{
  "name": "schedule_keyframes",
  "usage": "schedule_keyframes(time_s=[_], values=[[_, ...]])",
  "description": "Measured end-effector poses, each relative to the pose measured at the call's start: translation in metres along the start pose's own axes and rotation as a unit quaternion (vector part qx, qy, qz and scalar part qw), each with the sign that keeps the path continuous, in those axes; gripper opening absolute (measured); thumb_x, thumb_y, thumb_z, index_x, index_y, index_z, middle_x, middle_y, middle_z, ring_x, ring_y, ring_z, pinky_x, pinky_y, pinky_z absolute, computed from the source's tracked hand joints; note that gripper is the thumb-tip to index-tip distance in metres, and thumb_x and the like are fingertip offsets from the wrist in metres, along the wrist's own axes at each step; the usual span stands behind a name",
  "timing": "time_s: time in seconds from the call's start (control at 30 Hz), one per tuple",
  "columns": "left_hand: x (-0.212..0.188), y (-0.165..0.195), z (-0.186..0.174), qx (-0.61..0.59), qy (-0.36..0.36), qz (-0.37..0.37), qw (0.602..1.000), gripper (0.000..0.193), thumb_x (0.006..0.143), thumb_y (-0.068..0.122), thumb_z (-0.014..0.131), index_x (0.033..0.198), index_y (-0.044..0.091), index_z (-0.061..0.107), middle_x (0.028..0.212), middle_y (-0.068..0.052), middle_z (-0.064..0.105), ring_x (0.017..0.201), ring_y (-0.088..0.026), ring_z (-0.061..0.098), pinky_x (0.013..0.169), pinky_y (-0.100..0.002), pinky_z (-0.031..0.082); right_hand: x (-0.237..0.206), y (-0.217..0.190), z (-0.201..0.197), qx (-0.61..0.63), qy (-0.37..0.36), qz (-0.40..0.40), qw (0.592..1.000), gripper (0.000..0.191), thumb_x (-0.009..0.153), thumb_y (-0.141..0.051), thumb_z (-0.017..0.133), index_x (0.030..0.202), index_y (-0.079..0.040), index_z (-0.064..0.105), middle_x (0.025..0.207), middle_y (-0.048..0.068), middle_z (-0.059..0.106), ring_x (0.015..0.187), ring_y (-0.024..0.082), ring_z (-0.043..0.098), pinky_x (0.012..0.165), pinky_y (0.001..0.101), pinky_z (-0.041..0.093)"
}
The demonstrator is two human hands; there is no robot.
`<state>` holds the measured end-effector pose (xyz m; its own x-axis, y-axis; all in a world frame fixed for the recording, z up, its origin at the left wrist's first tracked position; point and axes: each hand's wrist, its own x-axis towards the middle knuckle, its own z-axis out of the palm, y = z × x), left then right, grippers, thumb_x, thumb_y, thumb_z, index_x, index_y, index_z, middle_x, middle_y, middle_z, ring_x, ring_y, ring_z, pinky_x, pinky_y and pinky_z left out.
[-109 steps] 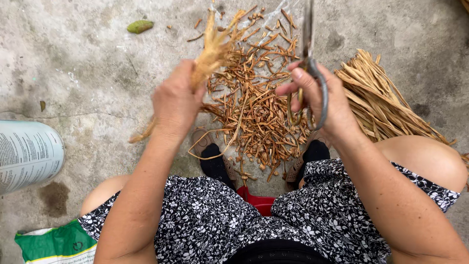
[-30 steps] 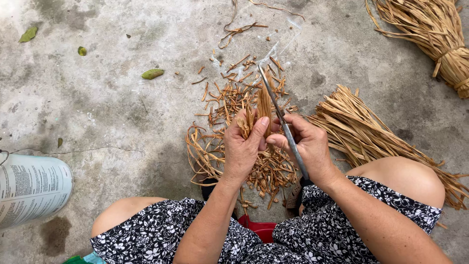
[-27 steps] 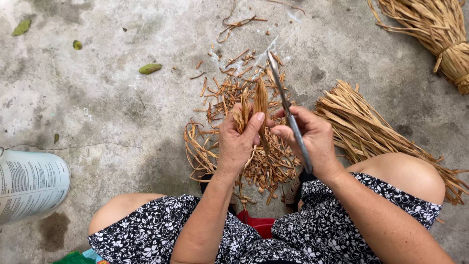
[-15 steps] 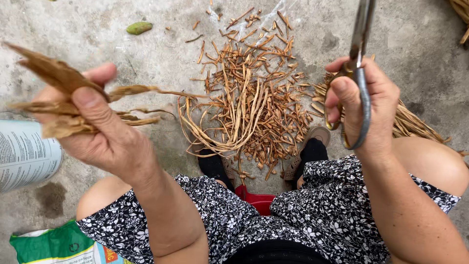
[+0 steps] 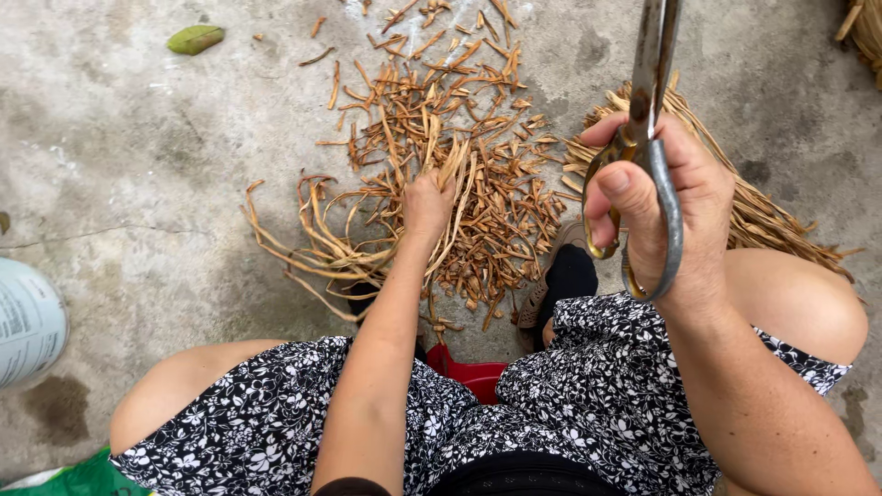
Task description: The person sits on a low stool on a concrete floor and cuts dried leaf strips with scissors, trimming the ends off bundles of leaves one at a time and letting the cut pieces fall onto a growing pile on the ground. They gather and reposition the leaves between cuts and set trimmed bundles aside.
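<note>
- As I reach down, my left hand [image 5: 428,204] closes on long tan dried leaf strips [image 5: 459,179] from the heap, gathering them.
- My right hand [image 5: 663,204] grips large rusty metal scissors [image 5: 645,138], raised clear, blades up.

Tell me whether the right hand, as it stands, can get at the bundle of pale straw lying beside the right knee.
Probably yes: the straw bundle lies uncovered just beyond the right hand. But its grip is full with the scissors.

I lose the scissors' [image 5: 648,119] blade tips past the top edge. My left hand's [image 5: 427,204] fingers sink out of sight into the dried strips [image 5: 459,156]. The white cylinder [image 5: 28,321] and the green bag [image 5: 83,478] are cropped at the frame's edges.
</note>
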<state>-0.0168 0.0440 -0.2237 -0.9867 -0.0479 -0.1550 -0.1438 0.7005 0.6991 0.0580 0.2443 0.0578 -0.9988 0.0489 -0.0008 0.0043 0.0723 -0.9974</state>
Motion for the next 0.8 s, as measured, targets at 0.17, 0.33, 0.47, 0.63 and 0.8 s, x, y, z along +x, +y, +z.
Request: schedule_keyframes(time_s=[0.17,0.33,0.47,0.63,0.8], values=[[0.001,-0.007,0.042,0.029,-0.091,-0.071,0.993,0.019,0.092,0.017,0.073,0.105,0.003,0.070,0.101,-0.019,0.066,0.088,-0.031,0.070,0.081,-0.045,0.058,0.005,0.002,-0.001,-0.006,0.007,0.037,0.999,0.045,0.100,-0.037,0.073,0.123,0.001,0.063,0.076,0.001,0.063,0.059,0.006,0.057,0.052,0.0198,0.046],[0.005,0.000,0.060,0.045,-0.106,-0.113,0.987,0.040,0.089,0.018,0.076,0.126,0.005,0.065,0.122,-0.019,0.060,0.102,-0.033,0.066,0.086,-0.045,0.056,0.009,0.007,-0.002,-0.033,0.019,0.076,0.996,0.040,0.097,-0.032,0.072,0.121,-0.001,0.065,0.072,0.000,0.063,0.056,0.004,0.058,0.049,0.0188,0.047],[0.015,0.003,0.065,0.002,-0.150,-0.193,0.970,0.040,0.092,0.018,0.072,0.131,0.010,0.064,0.121,-0.016,0.059,0.097,-0.028,0.067,0.079,-0.041,0.060,0.011,0.013,-0.009,-0.039,0.019,0.107,0.993,0.036,0.096,-0.029,0.073,0.120,-0.003,0.066,0.072,-0.002,0.064,0.056,0.002,0.058,0.050,0.0178,0.047],[0.034,0.011,0.043,-0.172,-0.149,-0.206,0.952,0.046,0.090,0.022,0.079,0.130,0.008,0.061,0.101,-0.009,0.074,0.079,-0.015,0.069,0.077,-0.034,0.057,0.015,0.019,-0.020,-0.096,0.031,0.129,0.987,0.039,0.090,-0.027,0.078,0.121,-0.006,0.068,0.074,-0.003,0.061,0.057,0.002,0.055,0.050,0.0186,0.046],[0.038,0.038,0.000,-0.413,-0.123,-0.093,0.898,0.030,0.095,0.021,0.073,0.121,0.007,0.071,0.095,-0.005,0.079,0.085,-0.007,0.073,0.077,-0.025,0.059,0.018,0.019,-0.026,-0.247,0.005,0.111,0.963,0.050,0.082,-0.031,0.086,0.123,-0.008,0.070,0.079,-0.003,0.067,0.070,0.004,0.058,0.063,0.0209,0.050]])
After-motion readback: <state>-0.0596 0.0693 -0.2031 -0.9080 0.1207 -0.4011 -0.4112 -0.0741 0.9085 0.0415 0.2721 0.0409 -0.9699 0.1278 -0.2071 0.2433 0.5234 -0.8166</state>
